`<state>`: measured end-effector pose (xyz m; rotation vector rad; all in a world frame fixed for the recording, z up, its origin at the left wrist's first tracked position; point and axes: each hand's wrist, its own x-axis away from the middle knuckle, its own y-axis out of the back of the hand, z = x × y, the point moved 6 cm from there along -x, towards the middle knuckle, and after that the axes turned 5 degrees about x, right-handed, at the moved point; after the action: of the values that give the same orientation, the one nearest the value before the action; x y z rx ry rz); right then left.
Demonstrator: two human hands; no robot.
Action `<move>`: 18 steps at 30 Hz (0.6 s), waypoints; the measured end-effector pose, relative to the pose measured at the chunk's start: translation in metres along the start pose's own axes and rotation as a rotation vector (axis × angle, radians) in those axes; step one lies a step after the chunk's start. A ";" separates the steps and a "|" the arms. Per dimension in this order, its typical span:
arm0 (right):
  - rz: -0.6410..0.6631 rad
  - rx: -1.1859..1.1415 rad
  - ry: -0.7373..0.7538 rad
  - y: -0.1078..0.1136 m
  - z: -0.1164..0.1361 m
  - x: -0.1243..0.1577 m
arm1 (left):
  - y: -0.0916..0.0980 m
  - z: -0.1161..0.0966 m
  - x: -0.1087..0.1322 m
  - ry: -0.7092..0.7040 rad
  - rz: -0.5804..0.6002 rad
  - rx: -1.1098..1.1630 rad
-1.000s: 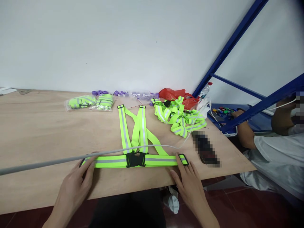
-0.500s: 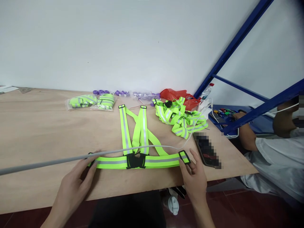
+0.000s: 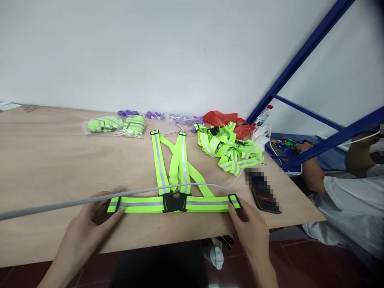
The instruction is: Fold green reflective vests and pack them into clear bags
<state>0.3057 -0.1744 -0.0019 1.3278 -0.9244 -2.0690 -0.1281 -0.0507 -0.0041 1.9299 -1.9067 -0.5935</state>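
Note:
A lime-yellow reflective vest [image 3: 207,204] of elastic straps with silver stripes lies on the wooden table. Its waist strap runs straight across, joined by a black buckle [image 3: 174,202] in the middle. Two shoulder straps [image 3: 183,162] stretch away toward the wall, with a crossing strap beneath. My left hand [image 3: 87,228] grips the left end of the waist strap at its black slider, thumb in front. At the opposite end, my right hand [image 3: 250,224] pinches the strap by the other slider [image 3: 234,201]. A grey cable passes in front of the view, over the vest.
Bagged straps [image 3: 103,124] and purple rolls [image 3: 127,113] lie near the wall. A tangled heap of reflective straps [image 3: 231,148], a red bag [image 3: 225,119] and a phone [image 3: 264,192] are on the right. A co-worker's arm [image 3: 312,166] shows beyond the blue frame [image 3: 306,60].
My left hand has shifted slightly left and my right hand slightly right, with the waist strap's ends. The left slider is now more visible, and my right fingers have closed in around the right end.

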 end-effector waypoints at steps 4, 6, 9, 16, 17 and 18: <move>-0.059 0.029 0.059 0.004 -0.001 0.001 | 0.009 0.009 -0.004 0.025 -0.007 -0.084; -0.066 0.036 0.072 0.004 -0.002 0.003 | 0.013 0.013 -0.004 0.067 -0.026 -0.105; -0.071 0.042 0.068 0.002 -0.005 0.005 | 0.015 0.014 -0.001 0.113 -0.032 -0.062; -0.042 -0.089 0.070 0.004 0.000 0.002 | 0.016 0.009 -0.001 0.179 -0.022 -0.025; -0.024 -0.107 0.040 0.003 0.000 0.002 | 0.015 0.009 -0.002 0.168 -0.006 -0.030; -0.007 -0.113 0.001 0.003 0.000 0.003 | 0.014 0.009 -0.003 0.158 0.012 -0.035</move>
<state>0.3046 -0.1784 -0.0013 1.2746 -0.7906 -2.0931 -0.1452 -0.0476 -0.0040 1.8831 -1.7969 -0.4539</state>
